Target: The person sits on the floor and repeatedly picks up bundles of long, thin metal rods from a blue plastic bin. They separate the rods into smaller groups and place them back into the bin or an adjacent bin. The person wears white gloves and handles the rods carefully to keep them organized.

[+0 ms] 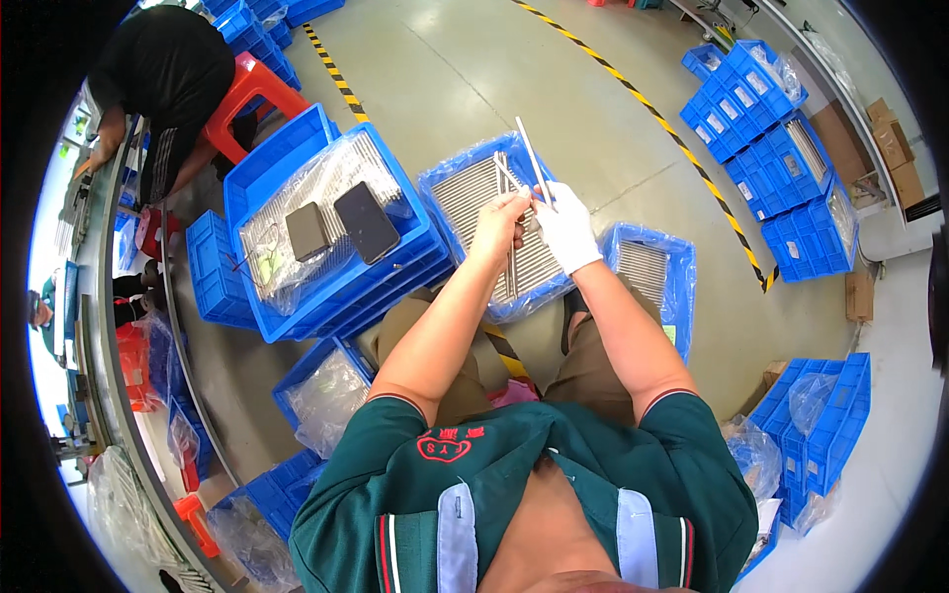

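Note:
My bare left hand (pixel 502 225) is closed, thumb and fingers pinched around a thin silver metal rod (pixel 507 174). My right hand (pixel 568 229), in a white glove, grips a longer silver rod (pixel 531 153) that slants up and away. Both hands meet above a blue crate (pixel 432 188) lined with clear plastic. Rows of similar metal rods (pixel 465 203) lie side by side in that crate, and a few lie lengthwise across them under my hands. What the fingertips touch between the two hands is partly hidden.
Left of me, stacked blue crates (pixel 346 296) carry plastic-wrapped rods, a black phone (pixel 367 222) and a dark box (pixel 307 231). Another rod crate (pixel 682 287) stands at right. A co-worker (pixel 163 64) bends by a red stool (pixel 259 89). More crates (pixel 736 104) line the right wall.

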The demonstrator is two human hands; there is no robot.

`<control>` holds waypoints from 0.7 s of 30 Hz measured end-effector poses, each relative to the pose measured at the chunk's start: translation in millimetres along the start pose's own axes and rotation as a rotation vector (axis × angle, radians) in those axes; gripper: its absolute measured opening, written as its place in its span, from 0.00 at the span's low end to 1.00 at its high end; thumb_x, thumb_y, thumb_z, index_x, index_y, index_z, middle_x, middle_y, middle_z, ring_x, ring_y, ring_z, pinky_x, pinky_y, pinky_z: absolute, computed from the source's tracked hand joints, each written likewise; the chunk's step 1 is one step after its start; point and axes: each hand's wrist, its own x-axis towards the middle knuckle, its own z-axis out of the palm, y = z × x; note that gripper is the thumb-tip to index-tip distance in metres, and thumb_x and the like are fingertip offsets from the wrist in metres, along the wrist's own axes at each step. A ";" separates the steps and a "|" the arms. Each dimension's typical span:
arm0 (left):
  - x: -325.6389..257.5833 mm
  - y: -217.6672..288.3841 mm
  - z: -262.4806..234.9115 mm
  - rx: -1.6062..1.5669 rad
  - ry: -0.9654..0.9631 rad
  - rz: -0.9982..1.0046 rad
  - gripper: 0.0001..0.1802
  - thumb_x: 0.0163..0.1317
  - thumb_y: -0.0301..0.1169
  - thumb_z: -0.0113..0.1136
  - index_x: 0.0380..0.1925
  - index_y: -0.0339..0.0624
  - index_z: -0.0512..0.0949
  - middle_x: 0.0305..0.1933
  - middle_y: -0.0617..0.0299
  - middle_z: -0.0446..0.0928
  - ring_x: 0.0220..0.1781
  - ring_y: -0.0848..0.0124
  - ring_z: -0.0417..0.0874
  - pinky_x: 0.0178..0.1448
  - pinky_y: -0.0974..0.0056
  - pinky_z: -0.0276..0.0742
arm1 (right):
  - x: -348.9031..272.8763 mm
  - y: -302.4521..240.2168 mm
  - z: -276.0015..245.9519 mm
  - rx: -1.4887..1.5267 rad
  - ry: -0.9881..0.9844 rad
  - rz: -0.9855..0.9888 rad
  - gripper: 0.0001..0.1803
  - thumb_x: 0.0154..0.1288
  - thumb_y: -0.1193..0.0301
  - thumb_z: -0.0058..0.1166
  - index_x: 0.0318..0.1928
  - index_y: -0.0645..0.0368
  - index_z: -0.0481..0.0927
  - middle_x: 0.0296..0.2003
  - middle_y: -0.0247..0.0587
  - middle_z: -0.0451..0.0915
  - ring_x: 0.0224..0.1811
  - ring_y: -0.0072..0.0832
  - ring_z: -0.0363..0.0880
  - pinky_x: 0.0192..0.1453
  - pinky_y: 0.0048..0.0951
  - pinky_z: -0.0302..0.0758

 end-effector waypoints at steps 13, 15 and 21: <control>-11.6 8.0 3.1 -0.118 -0.118 -0.060 0.10 0.63 0.38 0.53 0.28 0.44 0.74 0.20 0.71 0.66 0.16 0.81 0.62 0.18 0.75 0.58 | -7.0 -11.8 1.5 0.268 -0.056 0.149 0.12 0.65 0.73 0.50 0.48 0.62 0.72 0.30 0.40 0.79 0.25 0.19 0.77 0.25 0.22 0.71; -12.2 7.6 6.0 -0.115 -0.100 -0.049 0.10 0.64 0.37 0.52 0.28 0.44 0.74 0.20 0.71 0.66 0.16 0.81 0.61 0.18 0.75 0.58 | -3.9 -12.1 -2.0 0.293 -0.111 0.219 0.12 0.65 0.71 0.50 0.47 0.62 0.73 0.29 0.40 0.79 0.26 0.19 0.77 0.25 0.23 0.71; 0.1 4.5 -6.4 -0.144 -0.093 0.001 0.11 0.66 0.33 0.47 0.30 0.39 0.74 0.19 0.68 0.64 0.19 0.80 0.62 0.21 0.73 0.60 | 14.7 -16.2 -12.8 -0.118 0.036 0.004 0.12 0.64 0.66 0.54 0.39 0.64 0.77 0.27 0.37 0.78 0.27 0.20 0.74 0.34 0.23 0.73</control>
